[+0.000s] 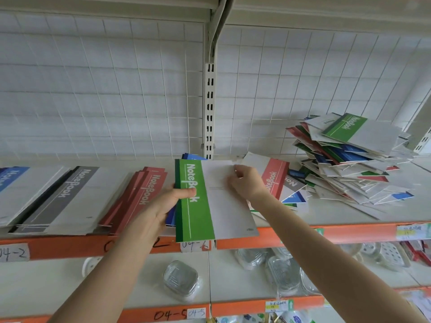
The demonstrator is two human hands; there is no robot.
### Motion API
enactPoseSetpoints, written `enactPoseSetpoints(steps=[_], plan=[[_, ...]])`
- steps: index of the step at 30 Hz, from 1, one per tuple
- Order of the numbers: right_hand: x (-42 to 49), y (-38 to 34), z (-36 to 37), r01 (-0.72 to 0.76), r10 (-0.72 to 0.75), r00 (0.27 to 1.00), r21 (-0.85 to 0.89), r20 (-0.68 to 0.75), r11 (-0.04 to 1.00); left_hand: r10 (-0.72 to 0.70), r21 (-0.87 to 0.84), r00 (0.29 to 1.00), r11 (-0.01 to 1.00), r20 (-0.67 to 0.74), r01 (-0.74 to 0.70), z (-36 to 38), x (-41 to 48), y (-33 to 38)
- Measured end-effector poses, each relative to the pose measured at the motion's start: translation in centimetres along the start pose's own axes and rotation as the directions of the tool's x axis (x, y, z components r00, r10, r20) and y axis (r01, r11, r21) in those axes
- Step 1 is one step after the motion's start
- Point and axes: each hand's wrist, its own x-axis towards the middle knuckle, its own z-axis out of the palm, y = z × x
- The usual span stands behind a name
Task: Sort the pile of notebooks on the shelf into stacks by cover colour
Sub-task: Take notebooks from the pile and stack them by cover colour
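As left grip (161, 206) and right grip (245, 180) clutch green notebook (198, 213), blue notebooks (192, 157) lie half-hidden

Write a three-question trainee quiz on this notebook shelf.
1. True or false: the left hand grips the green notebook at its green band.
2. Which colour is the stack just left of that notebook? A grey, B red, C yellow.
3. Fill in: the unsorted pile lies to the ____ of the right hand.
Key: 1 true; 2 B, the red stack; 3 right.
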Motion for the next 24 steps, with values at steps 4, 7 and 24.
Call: enactPoseSetpoints(steps=[4,7,24], plan=[[1.0,0.9,-1.6,0.047,-0.064,0.998,-0.401,-0.028,0.915,-0.047,-0.082,0.994,0.996,-0.095,0.039,-1.7,0.1,-0.6],[2.0,2.1,-2.0,0.03,0.023,0.997,-0.636,0.075,0.771,-0.091,-0.168,0.985,0.984,-0.145,0.066,-2.7,-0.1,-0.7],[2.3,0.4,-4.0,0.032,-0.238,0.933,-0.598,-0.269,0.801,-0.133,-0.17,0.971,0.98,-0.199,0.099,-3.1,-0.9,-1.6]])
